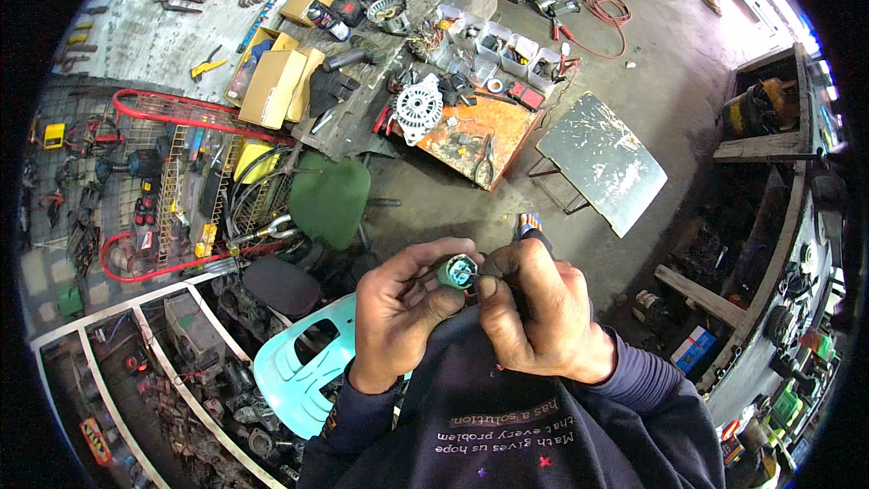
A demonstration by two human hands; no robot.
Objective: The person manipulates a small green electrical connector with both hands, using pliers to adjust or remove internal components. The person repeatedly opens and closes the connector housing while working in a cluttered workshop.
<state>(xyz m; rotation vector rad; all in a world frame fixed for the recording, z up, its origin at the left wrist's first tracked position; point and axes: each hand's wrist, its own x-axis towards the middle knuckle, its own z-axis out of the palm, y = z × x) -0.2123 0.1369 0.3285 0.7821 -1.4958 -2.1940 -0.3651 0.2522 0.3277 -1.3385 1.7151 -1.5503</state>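
Note:
In front of my chest, my left hand (407,308) is closed around a small round part (460,273), dark on the outside with a teal inside that faces up. Fingers and thumb grip it by its sides. My right hand (534,312) is closed in a pinch, thumb against forefinger, right at the part's right edge. Something small and dark shows by those fingertips, too small to name. Both hands are blackened with grime.
A silver alternator housing (419,110) and pliers (486,161) lie on a low orange-topped table (453,149). Beyond are clear bins (519,52) of small parts. A worn grey-topped stand (602,158) is ahead right, a teal plastic chair (299,371) at lower left. Shelving (769,281) runs along the right.

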